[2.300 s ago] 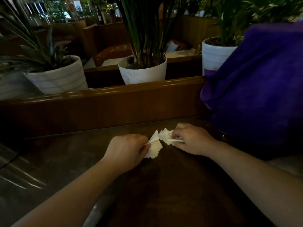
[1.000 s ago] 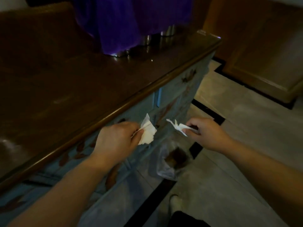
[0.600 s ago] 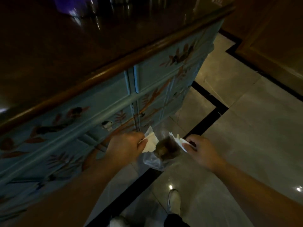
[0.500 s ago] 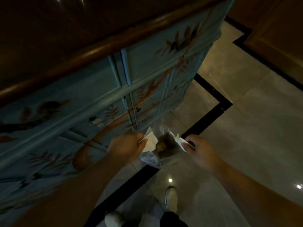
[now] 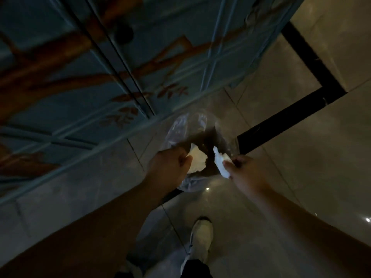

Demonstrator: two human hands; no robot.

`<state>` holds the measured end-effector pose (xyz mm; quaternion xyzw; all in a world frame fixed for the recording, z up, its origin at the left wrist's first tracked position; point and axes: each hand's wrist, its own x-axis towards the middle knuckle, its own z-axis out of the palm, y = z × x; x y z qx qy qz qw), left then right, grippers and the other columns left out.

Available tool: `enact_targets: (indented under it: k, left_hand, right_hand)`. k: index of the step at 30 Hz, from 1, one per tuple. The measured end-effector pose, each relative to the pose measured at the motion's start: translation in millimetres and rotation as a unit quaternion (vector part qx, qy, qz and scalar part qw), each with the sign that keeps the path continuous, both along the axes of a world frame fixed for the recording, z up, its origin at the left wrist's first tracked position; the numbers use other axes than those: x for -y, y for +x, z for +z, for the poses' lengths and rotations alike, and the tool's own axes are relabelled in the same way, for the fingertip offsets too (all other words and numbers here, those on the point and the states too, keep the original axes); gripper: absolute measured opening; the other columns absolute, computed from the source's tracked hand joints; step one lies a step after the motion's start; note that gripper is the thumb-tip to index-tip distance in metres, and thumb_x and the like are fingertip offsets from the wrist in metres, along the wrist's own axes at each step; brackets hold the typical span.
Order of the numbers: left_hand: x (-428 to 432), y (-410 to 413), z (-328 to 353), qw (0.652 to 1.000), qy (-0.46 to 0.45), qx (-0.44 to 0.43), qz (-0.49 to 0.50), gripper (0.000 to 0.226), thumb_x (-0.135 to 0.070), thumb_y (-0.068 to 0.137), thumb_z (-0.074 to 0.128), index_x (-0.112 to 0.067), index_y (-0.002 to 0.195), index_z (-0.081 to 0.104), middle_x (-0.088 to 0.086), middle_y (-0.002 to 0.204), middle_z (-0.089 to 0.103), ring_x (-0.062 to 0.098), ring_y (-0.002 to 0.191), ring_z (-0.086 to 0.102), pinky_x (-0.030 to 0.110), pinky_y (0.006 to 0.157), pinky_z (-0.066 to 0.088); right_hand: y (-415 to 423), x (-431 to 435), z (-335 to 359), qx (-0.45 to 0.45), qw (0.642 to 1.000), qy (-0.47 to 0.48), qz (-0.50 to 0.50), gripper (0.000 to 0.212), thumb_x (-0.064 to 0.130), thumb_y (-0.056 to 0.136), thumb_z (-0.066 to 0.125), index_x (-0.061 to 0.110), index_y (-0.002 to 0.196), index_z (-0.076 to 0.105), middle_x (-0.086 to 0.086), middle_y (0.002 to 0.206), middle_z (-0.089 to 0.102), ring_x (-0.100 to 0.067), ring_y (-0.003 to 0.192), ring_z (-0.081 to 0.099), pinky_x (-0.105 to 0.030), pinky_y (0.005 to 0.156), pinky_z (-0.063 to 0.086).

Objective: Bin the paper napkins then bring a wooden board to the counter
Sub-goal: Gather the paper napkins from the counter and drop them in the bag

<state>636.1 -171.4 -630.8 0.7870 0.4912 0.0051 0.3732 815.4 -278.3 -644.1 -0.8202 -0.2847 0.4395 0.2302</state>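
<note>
A small bin lined with a clear plastic bag (image 5: pixel 180 127) stands on the floor at the foot of the painted cabinet. My left hand (image 5: pixel 170 167) pinches a crumpled white paper napkin (image 5: pixel 197 161) right over the bin's dark opening. My right hand (image 5: pixel 247 173) grips a second white napkin (image 5: pixel 220 164) at the bin's right rim. The two napkins are a little apart. No wooden board is in view.
A blue cabinet (image 5: pixel 100 67) painted with orange branches fills the upper left. Glossy beige floor tiles with a black inlay stripe (image 5: pixel 301 105) lie to the right. My white shoe (image 5: pixel 202 237) stands just behind the bin.
I have carried both napkins from the dark counter top, turned down to the floor, and lowered them to the mouth of the bin. The view now looks straight down.
</note>
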Motion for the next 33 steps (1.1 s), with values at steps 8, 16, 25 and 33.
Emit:
enact_targets:
  k: [8, 16, 25, 33]
  left_hand:
    - [24.2, 10.0, -99.2, 0.988, -0.12, -0.043, 0.092, 0.023, -0.038, 0.092, 0.051, -0.019, 0.084, 0.061, 0.004, 0.084, 0.065, 0.018, 0.08, 0.063, 0.036, 0.075, 0.054]
    - [10.7, 23.9, -113.1, 0.99, -0.096, -0.074, 0.076, 0.032, -0.05, 0.089, 0.046, -0.023, 0.096, 0.062, 0.002, 0.089, 0.066, 0.021, 0.082, 0.062, 0.039, 0.076, 0.054]
    - [-24.2, 2.9, -23.2, 0.992, -0.004, -0.091, -0.084, 0.025, -0.035, 0.092, 0.051, -0.015, 0.104, 0.062, 0.008, 0.099, 0.064, 0.026, 0.087, 0.06, 0.045, 0.079, 0.05]
    - [-32.8, -10.6, 140.8, 0.947, 0.198, -0.111, -0.226, 0.046, -0.044, 0.08, 0.041, -0.009, 0.091, 0.069, 0.012, 0.083, 0.07, 0.032, 0.068, 0.066, 0.041, 0.052, 0.056]
  right_hand:
    - [-1.3, -9.0, -92.0, -0.018, 0.998, -0.059, -0.004, 0.016, 0.031, 0.089, 0.064, 0.016, 0.088, 0.067, 0.002, 0.071, 0.066, -0.013, 0.068, 0.066, -0.022, 0.052, 0.042]
    - [5.6, -11.9, -91.6, -0.07, 0.995, -0.055, -0.052, 0.018, 0.024, 0.089, 0.065, 0.011, 0.101, 0.066, 0.004, 0.075, 0.063, -0.011, 0.067, 0.061, -0.013, 0.048, 0.044]
    - [11.3, -35.3, -21.1, 0.113, 0.958, -0.062, 0.255, 0.052, 0.05, 0.089, 0.055, 0.025, 0.134, 0.047, -0.003, 0.129, 0.056, -0.021, 0.11, 0.059, -0.034, 0.087, 0.051]
    - [-2.5, -49.1, 121.9, 0.283, 0.868, 0.056, 0.404, 0.066, 0.059, 0.084, 0.049, 0.025, 0.138, 0.035, -0.007, 0.14, 0.047, -0.029, 0.123, 0.05, -0.043, 0.093, 0.048]
